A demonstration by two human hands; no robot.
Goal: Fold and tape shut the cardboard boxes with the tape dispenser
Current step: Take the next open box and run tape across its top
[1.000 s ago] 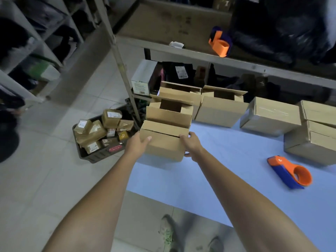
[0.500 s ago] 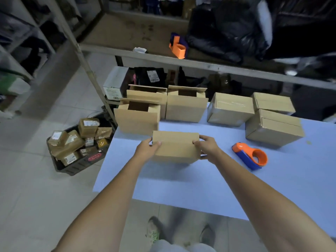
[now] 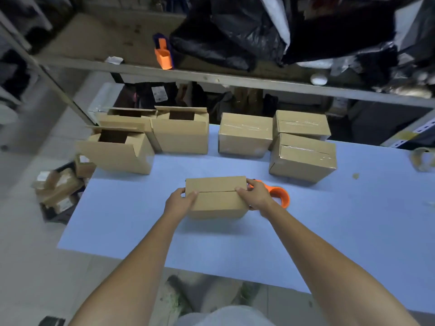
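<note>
A small cardboard box (image 3: 217, 196) with its top flaps folded shut and an untaped seam sits on the blue table (image 3: 235, 243). My left hand (image 3: 180, 201) grips its left end, thumb on top. My right hand (image 3: 256, 196) grips its right end. The orange and blue tape dispenser (image 3: 279, 195) lies on the table just behind my right hand, partly hidden by it. Three open boxes, one of them (image 3: 117, 149), stand at the back left. Three taped boxes, one of them (image 3: 302, 157), stand at the back right.
A shelf (image 3: 211, 77) runs behind the table with a second orange dispenser (image 3: 163, 55) and black bags (image 3: 259, 31) on it. A crate of small parcels (image 3: 58, 191) sits on the floor left of the table. A tape roll (image 3: 423, 158) lies at the table's far right.
Both hands have carried the closed box from the table's left corner toward the middle and set it down beside the tape dispenser. The view has shifted right with it.
</note>
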